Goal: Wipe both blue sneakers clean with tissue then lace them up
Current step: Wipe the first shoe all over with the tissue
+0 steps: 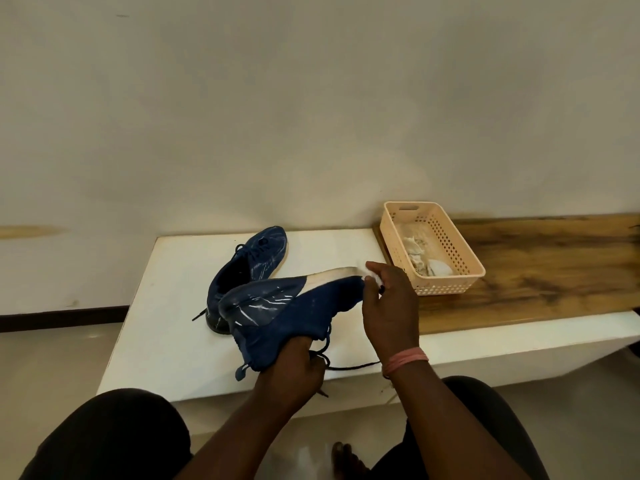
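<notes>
Pinching a small wad of white tissue (374, 278), the right hand (389, 306) presses it against the toe end of the held blue sneaker (287, 313), right where the white sole edge meets the navy knit. Fingers curled round the wad; only a bit of tissue shows past the fingertips. Left hand (294, 370) is pushed into the sneaker's collar, fingers hidden inside, thumb side wrapped over the heel opening, so it grips the shoe and props it up tilted on its side, sole facing away, above the front part of the white bench (166, 306). Black lace (349, 366) hangs loose from this shoe, trailing over the left hand and out toward the right wrist, which wears a pink band (407, 360).

Second blue sneaker (249, 263) lies on the bench just behind the held one, touching or nearly so, toe pointing toward the wall, lace ends loose at its heel. Both show pale streaks on the uppers; can't tell if dirt or pattern.

Peach plastic basket (450, 258) sits to the right on the wooden bench section (554, 265), near the right hand, with crumpled used-looking tissues inside.

Progress, as a judgement: wiping stage, on one shoe, toe area. Basket contents suggest some wiping is done already. Whether the other sneaker is cleaned can't be told. Lacing of both appears left to do.
</notes>
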